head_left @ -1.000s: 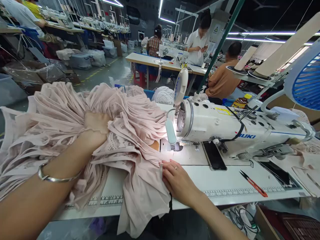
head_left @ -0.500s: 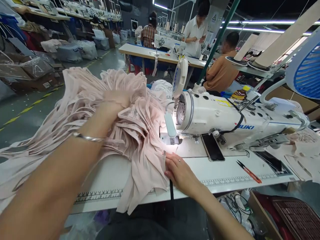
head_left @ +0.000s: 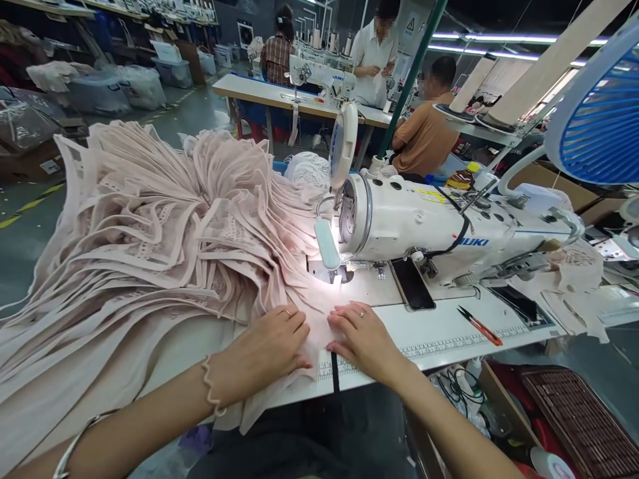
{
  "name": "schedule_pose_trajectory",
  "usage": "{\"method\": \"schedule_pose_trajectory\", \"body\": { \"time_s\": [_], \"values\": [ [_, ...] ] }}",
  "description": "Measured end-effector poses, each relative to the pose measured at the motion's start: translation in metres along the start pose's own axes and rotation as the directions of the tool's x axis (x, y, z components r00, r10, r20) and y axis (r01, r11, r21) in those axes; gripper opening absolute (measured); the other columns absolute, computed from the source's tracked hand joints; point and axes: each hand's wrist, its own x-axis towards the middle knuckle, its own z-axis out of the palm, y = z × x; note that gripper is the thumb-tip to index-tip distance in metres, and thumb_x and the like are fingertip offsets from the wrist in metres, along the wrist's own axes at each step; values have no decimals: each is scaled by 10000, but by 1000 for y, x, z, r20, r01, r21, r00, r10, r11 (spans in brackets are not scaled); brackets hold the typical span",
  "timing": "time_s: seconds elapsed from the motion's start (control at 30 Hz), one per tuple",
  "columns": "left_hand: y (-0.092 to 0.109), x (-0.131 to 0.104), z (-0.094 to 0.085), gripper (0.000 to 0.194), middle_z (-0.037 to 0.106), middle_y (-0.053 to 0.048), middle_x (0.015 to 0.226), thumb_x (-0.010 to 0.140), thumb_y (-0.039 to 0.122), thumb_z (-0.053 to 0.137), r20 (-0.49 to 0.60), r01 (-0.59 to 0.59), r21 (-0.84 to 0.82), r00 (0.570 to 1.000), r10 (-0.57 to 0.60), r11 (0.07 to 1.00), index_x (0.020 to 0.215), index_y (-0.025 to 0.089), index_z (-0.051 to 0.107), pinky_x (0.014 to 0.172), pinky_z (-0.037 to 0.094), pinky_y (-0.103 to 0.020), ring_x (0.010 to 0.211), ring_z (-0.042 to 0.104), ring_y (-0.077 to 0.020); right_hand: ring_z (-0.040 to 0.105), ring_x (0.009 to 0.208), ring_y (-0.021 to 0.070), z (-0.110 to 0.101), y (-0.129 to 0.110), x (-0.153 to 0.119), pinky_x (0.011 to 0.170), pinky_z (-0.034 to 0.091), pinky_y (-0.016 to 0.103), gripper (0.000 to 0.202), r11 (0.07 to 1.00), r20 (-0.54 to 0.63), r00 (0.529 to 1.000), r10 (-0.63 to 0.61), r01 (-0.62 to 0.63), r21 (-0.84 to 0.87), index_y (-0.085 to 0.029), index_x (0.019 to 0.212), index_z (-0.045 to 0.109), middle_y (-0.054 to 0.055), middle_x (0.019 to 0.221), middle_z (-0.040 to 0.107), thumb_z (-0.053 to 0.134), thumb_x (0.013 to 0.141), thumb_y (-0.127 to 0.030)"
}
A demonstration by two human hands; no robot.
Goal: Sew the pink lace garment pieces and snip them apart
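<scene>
A gathered heap of pale pink, lace-trimmed fabric pieces (head_left: 150, 226) fans across the left of the white worktop with a printed ruler edge (head_left: 439, 339) in the head view, and its front folds run up to the lit sewing area of the white JUKI sewing machine (head_left: 394, 216). The left hand (head_left: 272, 339) rests with bent fingers on the cloth nearest the person; the right hand (head_left: 367, 339) has its fingertips at the cloth's right edge, just beside the left. Whether either one pinches the fabric or merely presses it, I cannot tell. The needle tip is too small to make out.

Good handling here, as I judge it, means light, even pressure from both sides, so that the thin cloth lies flat without being stretched. The heap's bulk could drag on the front layer, so some slack between them would help. Loose folds close to the mint-green rounded guard (head_left: 327, 244) look easy to catch together; smoothing them apart would be wise, with fingertips well outside the bright patch. The orange-handled, black-bladed snips (head_left: 480, 325) and the black rectangular phone (head_left: 413, 285) lie to the right, apart from the hands, and sliding cloth should stay clear of both.
</scene>
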Motion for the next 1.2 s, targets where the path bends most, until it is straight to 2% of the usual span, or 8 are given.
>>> {"method": "schedule_pose_trajectory", "body": {
  "time_s": [0.17,0.27,0.37,0.47,0.63,0.83,1.0,1.2],
  "values": [
    [-4,-8,-37,352,577,1,523,927,289,547,344,37,-199,938,34,979,592,189,586,477,347,-288,455,530,-160,589,1113,263,-3,6,6,918,531,431,270,999,59,998,-14,17,-52,-173,1183,533,125,1132,651,563,914,-174],
    [-5,10,-34,159,703,-51,866,919,129,493,168,47,-79,985,-34,996,914,181,643,640,453,-304,747,651,-200,609,1086,265,-2,4,8,886,548,414,185,997,83,996,-33,39,-67,-150,1122,553,132,1108,659,522,944,-192],
    [-11,30,-18,332,626,-113,1216,908,21,409,-71,-114,136,990,125,984,1165,156,569,927,423,-383,1125,573,-243,613,1077,241,0,7,6,907,532,392,154,998,53,997,-50,51,-20,-156,1063,571,127,1107,662,473,975,-235],
    [-17,40,-10,298,651,-106,1025,881,-22,409,-32,-182,279,980,198,943,1042,134,605,785,452,-355,921,622,-228,627,991,221,-1,28,5,874,528,380,191,996,-54,995,86,-88,-24,-177,1037,588,98,1017,678,415,991,-242],
    [-20,47,-18,293,573,-45,778,822,-79,411,53,-143,302,990,133,943,798,150,593,545,379,-315,596,546,-174,579,1040,312,-9,90,18,894,478,483,247,845,-217,896,388,-440,-303,-127,1062,628,174,1064,652,416,938,-157],
    [-28,48,-8,222,623,-64,946,887,7,442,-95,-246,1,965,245,969,806,165,576,752,465,-303,843,584,-181,589,937,305,-8,86,13,844,454,450,255,805,-123,923,363,-378,-458,-107,950,671,174,914,673,424,948,-172],
    [-39,41,9,282,679,-55,1096,889,51,428,-135,-139,-335,986,98,932,1082,184,585,837,514,-256,988,641,-159,579,935,296,-9,76,6,811,447,421,287,791,-211,900,381,-436,-429,-114,965,660,165,926,666,383,971,-187],
    [-32,40,7,523,588,-124,1350,875,-41,342,-63,-208,103,975,215,973,1311,176,531,902,529,-359,1188,596,-238,586,980,309,-19,102,23,899,426,444,256,807,-55,904,424,-405,-430,-92,1040,660,182,1023,672,430,931,-113]
  ]
}}
